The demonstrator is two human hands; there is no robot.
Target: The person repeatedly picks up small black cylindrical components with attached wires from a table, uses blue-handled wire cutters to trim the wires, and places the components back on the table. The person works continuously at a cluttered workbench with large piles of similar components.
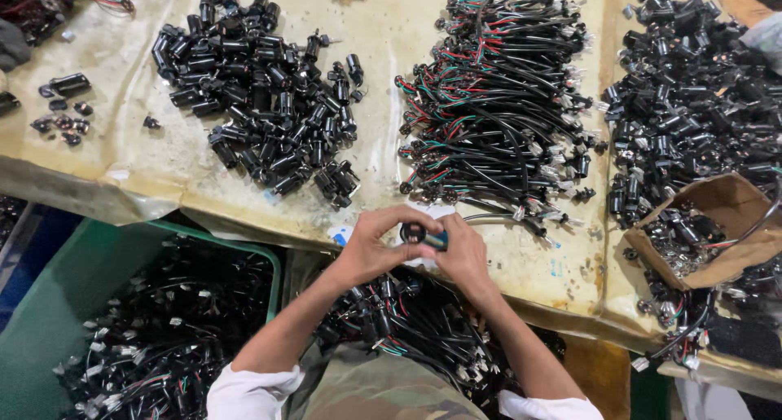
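Where table edge ends, left hand, right hand — both gripping black cylinder

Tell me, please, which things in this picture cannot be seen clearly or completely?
- Small black part, head view: both hands cover most of it, so its shape is unclear.
- Left hand and right hand: the fingertips hide each other where they meet.
- Green bin: cut off by the left and bottom edges.
- Cardboard box: its contents are too small to identify.
- Lap pile of wired parts: partly hidden by the forearms.
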